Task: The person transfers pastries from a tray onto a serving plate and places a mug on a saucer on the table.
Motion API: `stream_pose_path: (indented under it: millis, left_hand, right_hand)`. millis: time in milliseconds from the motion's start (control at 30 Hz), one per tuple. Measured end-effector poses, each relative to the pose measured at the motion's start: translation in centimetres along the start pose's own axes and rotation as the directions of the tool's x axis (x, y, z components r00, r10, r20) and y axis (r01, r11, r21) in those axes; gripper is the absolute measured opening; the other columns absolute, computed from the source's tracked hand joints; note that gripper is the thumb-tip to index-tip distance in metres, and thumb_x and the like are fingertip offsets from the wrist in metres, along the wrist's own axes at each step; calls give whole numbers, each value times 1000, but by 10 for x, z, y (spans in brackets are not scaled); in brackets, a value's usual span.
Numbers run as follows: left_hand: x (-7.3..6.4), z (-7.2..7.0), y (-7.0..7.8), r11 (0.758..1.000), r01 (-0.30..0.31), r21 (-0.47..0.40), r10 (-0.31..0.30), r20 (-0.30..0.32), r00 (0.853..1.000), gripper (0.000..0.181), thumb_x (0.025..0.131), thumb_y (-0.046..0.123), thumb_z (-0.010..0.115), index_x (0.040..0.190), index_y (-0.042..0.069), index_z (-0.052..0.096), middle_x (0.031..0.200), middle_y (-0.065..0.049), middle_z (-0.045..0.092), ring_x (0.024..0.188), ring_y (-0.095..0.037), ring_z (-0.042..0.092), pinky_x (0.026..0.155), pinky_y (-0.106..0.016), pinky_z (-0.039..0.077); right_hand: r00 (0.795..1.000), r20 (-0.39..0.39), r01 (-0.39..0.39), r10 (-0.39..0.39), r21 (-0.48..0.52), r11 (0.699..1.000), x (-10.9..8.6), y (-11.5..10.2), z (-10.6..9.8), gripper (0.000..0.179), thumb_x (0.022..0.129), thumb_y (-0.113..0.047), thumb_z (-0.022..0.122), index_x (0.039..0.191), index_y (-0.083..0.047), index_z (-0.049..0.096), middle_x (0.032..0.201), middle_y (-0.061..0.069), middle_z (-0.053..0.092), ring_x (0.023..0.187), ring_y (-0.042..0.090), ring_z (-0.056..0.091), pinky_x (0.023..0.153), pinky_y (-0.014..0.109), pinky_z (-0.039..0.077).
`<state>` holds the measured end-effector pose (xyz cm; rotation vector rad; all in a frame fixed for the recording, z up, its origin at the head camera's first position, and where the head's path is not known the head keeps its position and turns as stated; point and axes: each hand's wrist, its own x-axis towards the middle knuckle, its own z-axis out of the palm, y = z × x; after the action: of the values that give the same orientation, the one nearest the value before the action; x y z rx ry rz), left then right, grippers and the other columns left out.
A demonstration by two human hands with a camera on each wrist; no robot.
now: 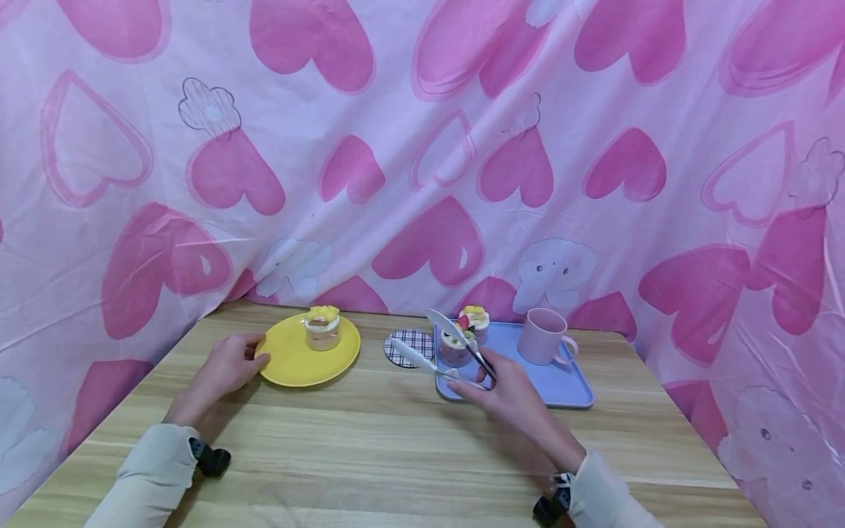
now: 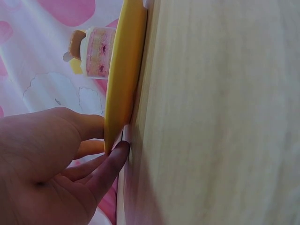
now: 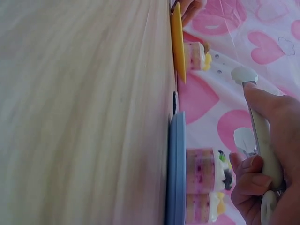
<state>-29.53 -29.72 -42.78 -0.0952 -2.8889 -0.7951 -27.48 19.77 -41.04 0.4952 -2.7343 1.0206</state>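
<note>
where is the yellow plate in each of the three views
Head: yellow plate, lower left of centre.
Left wrist: edge-on, top, left of centre, rim pinched by the left hand.
Right wrist: edge-on, top, right of centre.
Shared landmark: dessert cup standing on it.

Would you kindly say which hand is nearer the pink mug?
The right hand: in front of the pink mug, slightly left; the left hand is farther left, gripping the yellow plate.

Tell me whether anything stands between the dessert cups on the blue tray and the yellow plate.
Only a flat checked coaster lies on the table between the blue tray and the yellow plate. Raised tongs in the right hand cross part of that gap in the head view.
</note>
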Motion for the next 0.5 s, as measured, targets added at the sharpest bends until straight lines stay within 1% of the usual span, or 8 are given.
stream_pose_path:
  millis: [167,267,333,400,500]
  left_hand:
    - [0,1,-1,1000,-20,10,20,-17,1000,55,93,16,69,137,-13,53,123,-32,65,105,-37,66,92,-54,57]
    - [0,1,-2,1000,-23,13,24,-23,999,55,93,17,69,136,-13,53,123,-32,65,105,-38,66,92,-54,57]
    - [0,2,-2,1000,-26,13,27,-26,999,55,93,17,69,136,-13,53,123,-32,65,105,-38,66,91,-54,57]
    - [0,2,-2,1000,-24,12,25,-29,999,55,93,17,69,136,-12,53,122,-32,65,104,-37,66,91,-54,57]
    - [0,3,-2,1000,-21,11,21,-28,999,55,93,17,69,136,-12,53,122,-31,65,103,-36,66,91,-53,57]
  right_hand:
    - [1000,-29,4,-5,-38,999,-2,6,-8,52,70,-71,77,104,-35,60,78,-7,57,65,13,52,47,24,42]
    - [999,-48,-6,3,-58,998,-2,10,-12,51,70,-71,76,97,-32,59,77,-7,57,65,12,51,48,25,42]
    - [998,-57,-14,11,-59,998,-1,12,-13,51,70,-71,76,94,-30,58,76,-6,57,64,13,51,48,25,41]
    - [998,-65,-24,20,-56,998,0,15,-15,53,70,-71,76,96,-29,58,77,-5,58,62,14,51,47,25,40]
    - [997,-67,-48,45,-47,998,1,18,-17,56,70,-71,77,104,-30,60,80,-5,58,62,16,52,46,26,42]
